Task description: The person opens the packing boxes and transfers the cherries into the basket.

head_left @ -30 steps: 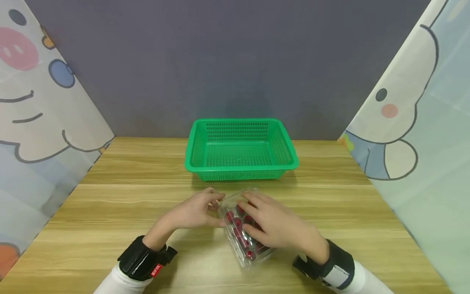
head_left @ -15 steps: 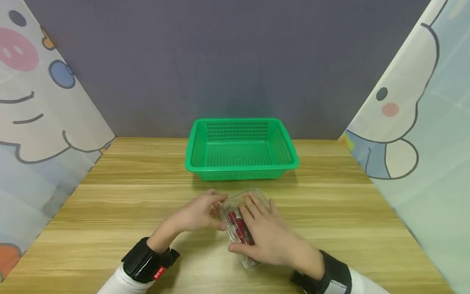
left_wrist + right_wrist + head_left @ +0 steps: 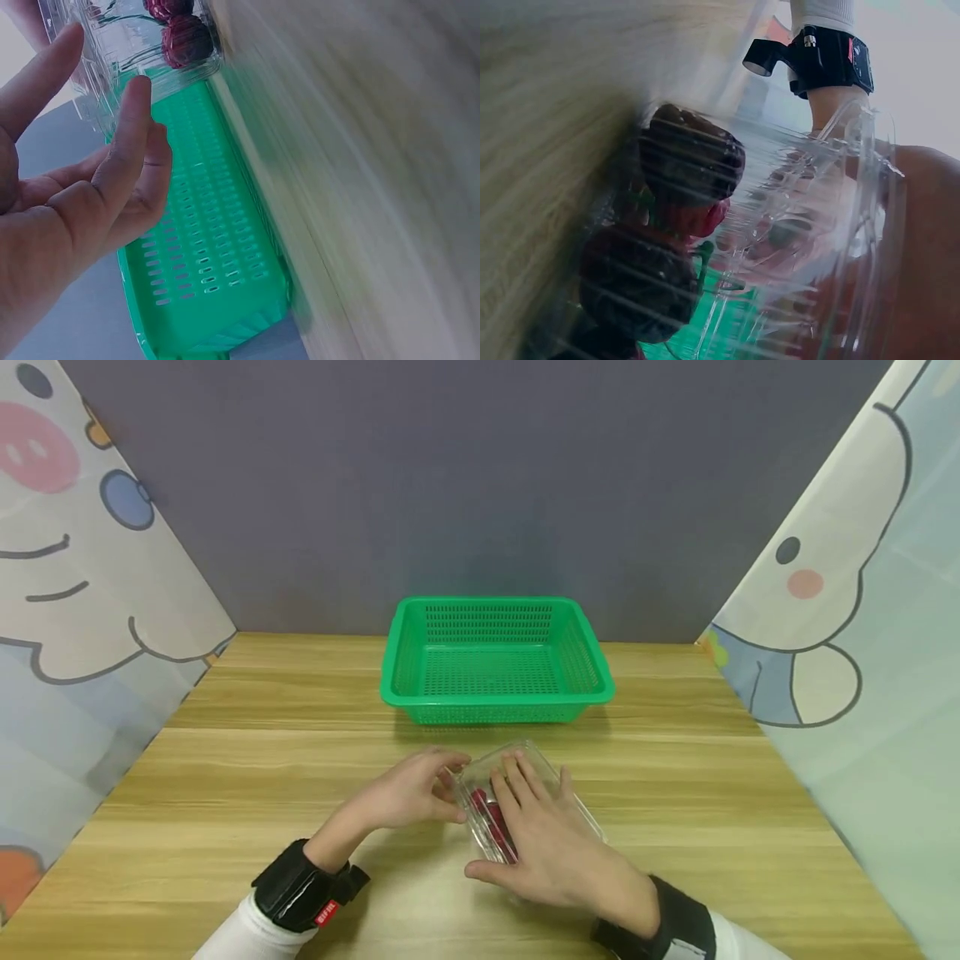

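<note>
A clear plastic clamshell box [image 3: 486, 770] lies slanted on the table, its lid lowered. Through its wall show dark red cherries [image 3: 187, 41] with thin green stems. My right hand [image 3: 543, 843] lies palm down over the lid, fingers straight and spread, and hides much of the box. At the box's left edge is my left hand [image 3: 411, 793], fingers loosely bent and thumb apart from them; whether its fingertips touch the plastic is hard to tell. In the right wrist view, the box wall and dark cherries [image 3: 694, 157] stand close before the camera.
Behind the box stands a green perforated plastic basket [image 3: 498, 700] with nothing in it. A dark grey panel [image 3: 480, 485] rises at the table's back. Cartoon-printed sheets [image 3: 810, 635] flank both sides of the wooden table [image 3: 300, 718].
My right hand has gone from bent fingers on the box to lying flat and spread across the lid. The box has shifted slightly right; my left hand stays at its left edge.
</note>
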Action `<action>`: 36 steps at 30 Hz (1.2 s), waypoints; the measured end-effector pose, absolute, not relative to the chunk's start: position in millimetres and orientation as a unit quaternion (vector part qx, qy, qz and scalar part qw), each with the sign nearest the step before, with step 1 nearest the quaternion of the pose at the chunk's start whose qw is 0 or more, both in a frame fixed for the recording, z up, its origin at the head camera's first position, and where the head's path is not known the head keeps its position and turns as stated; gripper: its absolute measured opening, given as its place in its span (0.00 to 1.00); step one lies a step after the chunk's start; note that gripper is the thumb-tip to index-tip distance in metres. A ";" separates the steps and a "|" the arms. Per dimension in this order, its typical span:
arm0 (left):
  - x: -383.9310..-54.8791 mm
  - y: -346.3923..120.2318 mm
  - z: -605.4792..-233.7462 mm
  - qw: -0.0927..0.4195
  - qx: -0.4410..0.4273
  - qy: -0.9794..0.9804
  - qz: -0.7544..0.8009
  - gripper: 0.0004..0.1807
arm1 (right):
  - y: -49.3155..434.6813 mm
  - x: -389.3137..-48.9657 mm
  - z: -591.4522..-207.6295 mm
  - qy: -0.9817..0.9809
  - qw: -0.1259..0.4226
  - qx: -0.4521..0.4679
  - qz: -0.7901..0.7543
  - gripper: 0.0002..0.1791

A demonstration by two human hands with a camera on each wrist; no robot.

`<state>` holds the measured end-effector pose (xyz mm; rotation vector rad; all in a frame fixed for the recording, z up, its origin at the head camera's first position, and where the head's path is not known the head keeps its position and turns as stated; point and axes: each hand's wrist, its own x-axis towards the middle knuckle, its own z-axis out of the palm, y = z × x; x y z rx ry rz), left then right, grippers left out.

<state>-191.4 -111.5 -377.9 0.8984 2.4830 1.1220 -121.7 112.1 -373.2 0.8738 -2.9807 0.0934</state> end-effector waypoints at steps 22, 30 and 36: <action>-192.2 -105.6 -384.4 0.237 0.224 0.773 0.544 0.40 | 112.0 -123.4 -375.0 -0.958 0.046 0.284 0.015 0.47; -192.0 -103.4 -384.1 0.221 0.222 0.789 0.529 0.37 | 111.4 -123.6 -375.1 -0.958 0.060 0.277 0.045 0.45; -190.5 -102.8 -382.4 0.213 0.226 0.801 0.513 0.37 | 110.8 -122.9 -374.7 -0.956 0.065 0.282 0.056 0.44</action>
